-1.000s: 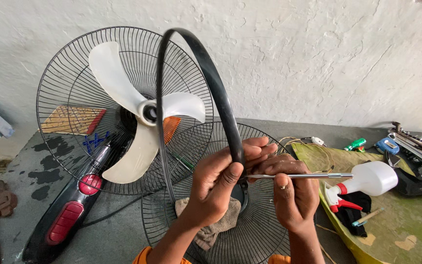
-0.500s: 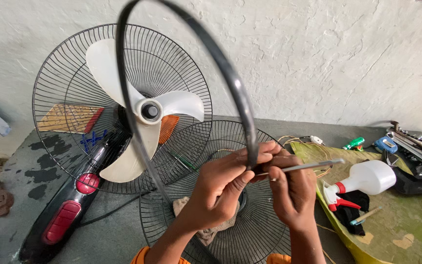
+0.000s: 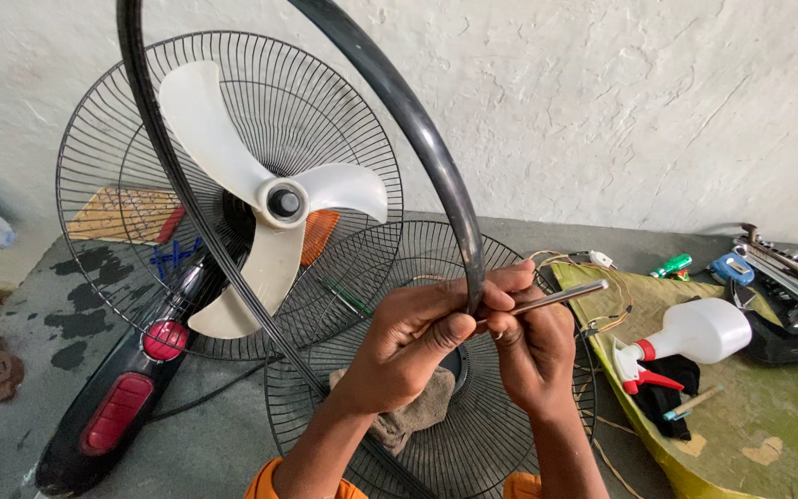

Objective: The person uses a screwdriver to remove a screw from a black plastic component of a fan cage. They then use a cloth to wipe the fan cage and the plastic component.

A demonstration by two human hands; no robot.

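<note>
**Visitor:** What could go wrong for you here?

**Me:** From the head view, the big black plastic hoop, the rim band of a fan guard, stands up tall over my hands and I pinch it only at its low point. I judge that if my grip eases there, it could swing down onto the white three-bladed fan propeller in the upright black wire fan grille behind it. The slim metal-shafted screwdriver could also skid off the joint and jab my fingers, since they crowd right around its tip.

**Visitor:** How are your hands set?

**Me:** My left hand comes up from below, wrist bent back, fingers curled shut around the hoop where its ends meet, thumb pressed along the band. My right hand sits touching it, closed around the screwdriver, whose shaft points up and to the right. Both forearms rise from the bottom edge, close together.

**Visitor:** And where is the hoop relative to the rest?

**Me:** Its low point is in my hands, above the second black wire grille lying flat on the grey bench, with a crumpled grey rag under my left wrist. A white spray bottle with a red trigger lies well to the right on the green mat.
</note>
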